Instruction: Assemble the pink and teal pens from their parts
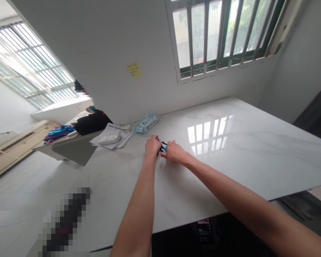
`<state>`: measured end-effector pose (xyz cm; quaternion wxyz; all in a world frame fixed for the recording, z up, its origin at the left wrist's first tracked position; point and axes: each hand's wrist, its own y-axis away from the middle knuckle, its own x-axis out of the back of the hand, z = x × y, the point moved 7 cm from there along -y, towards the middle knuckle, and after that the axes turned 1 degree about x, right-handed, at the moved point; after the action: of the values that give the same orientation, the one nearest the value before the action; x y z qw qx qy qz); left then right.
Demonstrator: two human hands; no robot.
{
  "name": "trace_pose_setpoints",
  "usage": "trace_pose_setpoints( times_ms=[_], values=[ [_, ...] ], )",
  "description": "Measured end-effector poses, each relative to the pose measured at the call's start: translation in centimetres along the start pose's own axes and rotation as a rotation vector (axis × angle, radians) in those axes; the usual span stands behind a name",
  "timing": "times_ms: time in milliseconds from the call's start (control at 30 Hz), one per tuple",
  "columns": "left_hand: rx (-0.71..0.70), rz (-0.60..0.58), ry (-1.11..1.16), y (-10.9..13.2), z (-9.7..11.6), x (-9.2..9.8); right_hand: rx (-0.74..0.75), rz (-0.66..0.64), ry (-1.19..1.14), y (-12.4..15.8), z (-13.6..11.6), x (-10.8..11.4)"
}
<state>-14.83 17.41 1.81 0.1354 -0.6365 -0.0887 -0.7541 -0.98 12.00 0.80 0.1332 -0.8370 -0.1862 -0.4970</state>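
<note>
Both of my hands are close together near the middle of the white marbled table (246, 142). My left hand (152, 146) is closed around several thin pens (157, 138), some with red and black parts. Just to its right, my right hand (174, 151) is wrapped round other pens (163, 146) with black, white and light blue parts. The pens' ends nearly meet between the two hands. Fingers cover most of them, so their exact number cannot be made out.
A blue and white wipes packet (147, 123) lies by the wall. Papers (124, 140) with a white device (110, 139) lie left of it. Dark clothing (92, 123) is farther left. A phone (204, 230) shows below the table's front edge.
</note>
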Motion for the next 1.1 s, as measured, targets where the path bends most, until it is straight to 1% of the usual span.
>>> trace_pose_setpoints(
  times_ms=[100, 200, 333, 467, 533, 600, 633, 667, 733, 767, 833, 867, 933, 1000, 1033, 1100],
  values=[
    [-0.027, -0.01, -0.007, -0.3, 0.3, 0.0, -0.044, -0.05, 0.083, -0.1, -0.7, -0.3],
    [-0.059, -0.037, -0.022, -0.4, 0.1, 0.0, -0.051, -0.095, 0.113, 0.1, -0.1, 0.4],
    [-0.103, -0.075, -0.062, 0.4, -0.1, -0.6, -0.091, -0.154, 0.147, 0.7, 2.4, 1.6],
    [-0.142, -0.068, -0.09, 2.0, 1.1, -1.7, -0.123, -0.142, 0.106, 1.9, 5.9, 3.0],
    [-0.14, -0.059, -0.099, 3.0, 1.7, -2.1, -0.095, -0.12, 0.043, 2.4, 7.7, 3.9],
    [-0.124, -0.045, -0.09, 3.9, 2.2, -2.1, -0.042, -0.102, -0.079, 2.7, 9.4, 4.9],
    [-0.111, -0.041, -0.069, 4.3, 2.3, -2.0, -0.012, -0.078, -0.202, 2.7, 10.1, 5.4],
    [-0.101, -0.044, -0.035, 4.5, 2.5, -1.7, 0.009, -0.013, -0.426, 2.7, 10.9, 6.1],
    [-0.087, -0.063, 0.077, 4.7, 3.0, -1.1, 0.03, 0.148, -0.795, 2.7, 12.3, 7.3],
    [-0.092, -0.066, 0.154, 4.7, 3.5, -0.8, 0.032, 0.23, -0.924, 2.7, 12.8, 7.7],
    [-0.124, -0.037, 0.379, 4.7, 5.0, 0.0, 0.032, 0.337, -1.024, 2.9, 13.0, 7.9],
    [-0.148, -0.018, 0.53, 4.8, 6.0, 0.4, 0.041, 0.346, -1.035, 2.9, 12.6, 7.7],
    [-0.197, -0.016, 0.895, 5.1, 8.1, 0.5, 0.1, 0.276, -1.02, 3.0, 11.1, 7.1],
    [-0.271, -0.088, 1.238, 5.8, 10.4, 0.0, 0.184, 0.207, -0.965, 3.2, 9.7, 6.7],
    [-0.284, -0.092, 1.362, 6.2, 11.1, -0.2, 0.211, 0.199, -0.923, 3.3, 9.3, 6.6],
    [-0.288, -0.102, 1.517, 7.0, 11.9, -0.7, 0.213, 0.242, -0.832, 3.5, 9.2, 6.8]
  ],
)
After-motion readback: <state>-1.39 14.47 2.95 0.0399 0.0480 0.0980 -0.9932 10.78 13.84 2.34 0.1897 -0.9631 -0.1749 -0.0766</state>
